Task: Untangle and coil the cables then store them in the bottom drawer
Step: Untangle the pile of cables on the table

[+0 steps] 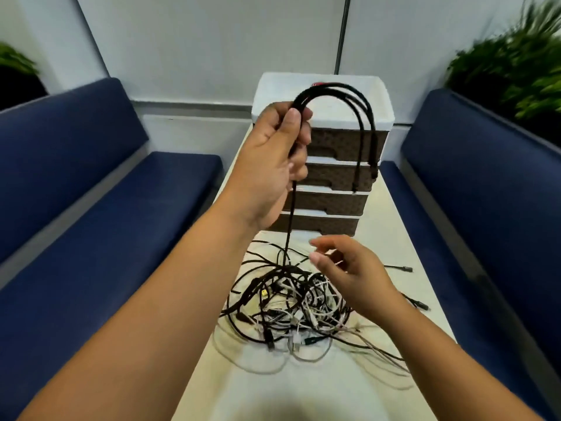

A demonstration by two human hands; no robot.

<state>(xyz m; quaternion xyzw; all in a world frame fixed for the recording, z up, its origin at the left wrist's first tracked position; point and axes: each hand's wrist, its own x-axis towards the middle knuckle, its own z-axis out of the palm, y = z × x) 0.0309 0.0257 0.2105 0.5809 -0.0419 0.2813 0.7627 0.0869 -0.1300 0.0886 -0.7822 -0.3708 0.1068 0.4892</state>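
Cables (291, 305), black and white ones knotted together, lie in a loose heap on the narrow pale table (394, 226), just in front of a four-drawer storage unit (331, 205) whose brown drawer fronts are all closed, the bottom drawer (321, 223) included. Blue benches (91, 238) flank the table on both sides. The left hand (273, 159) is raised above the heap, fingers and thumb curled round a black multi-head cable (334, 95) whose separate ends arch over and hang down in front of the drawers, while its single long run drops straight into the tangle. The right hand (349, 268) hovers over the heap with fingers loosely spread, holding nothing that can be made out. The risk from here looks plain: the black cable's lower run seems caught in the knot, so lifting higher would likely drag the whole heap up, tighten the snarl, or pull loose ends off the table edge. The dangling connectors (364, 174) could also swing against the drawer unit or snag on other cables when lowered.
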